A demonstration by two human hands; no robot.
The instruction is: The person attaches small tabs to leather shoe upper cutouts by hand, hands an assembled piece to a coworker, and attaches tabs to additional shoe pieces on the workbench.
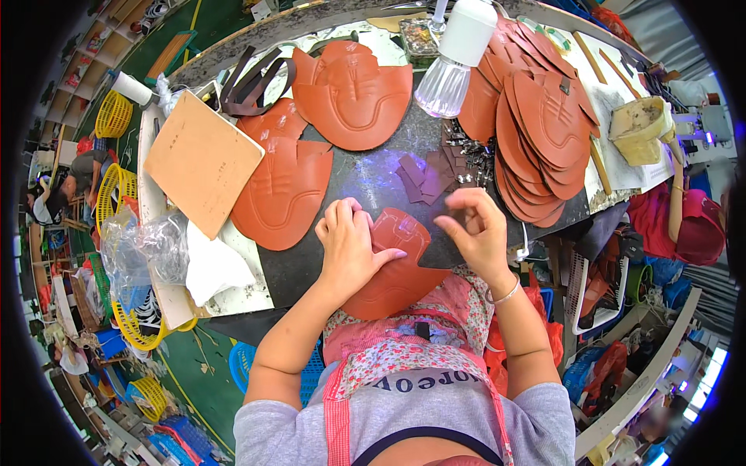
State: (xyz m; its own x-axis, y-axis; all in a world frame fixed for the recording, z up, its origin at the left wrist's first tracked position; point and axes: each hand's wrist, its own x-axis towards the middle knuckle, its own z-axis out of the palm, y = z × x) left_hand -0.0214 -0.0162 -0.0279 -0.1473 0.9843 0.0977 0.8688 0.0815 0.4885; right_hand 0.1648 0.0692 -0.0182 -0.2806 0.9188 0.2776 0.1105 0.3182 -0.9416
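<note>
In front of me a reddish-brown leather shoe-upper piece [404,283] lies at the near edge of the dark work surface, with its far tab showing a small patch and stitched lines. My left hand [347,237] is closed on its left side, thumb pressed on top. To the right of the piece, my right hand [480,233] is raised with fingers curled and the thumb a little apart; nothing shows between them. Beyond the piece lie small dark brown rectangles [423,177], and a heap of small black and metallic parts [475,159] is beside them.
Stacked leather pieces [544,140] stand at the right, and more uppers [353,93] lie far left. A tan board [203,163] overlaps one upper. A white lamp [466,35] hangs over the far side. A dirty tub [641,128] and wooden sticks [602,167] are far right.
</note>
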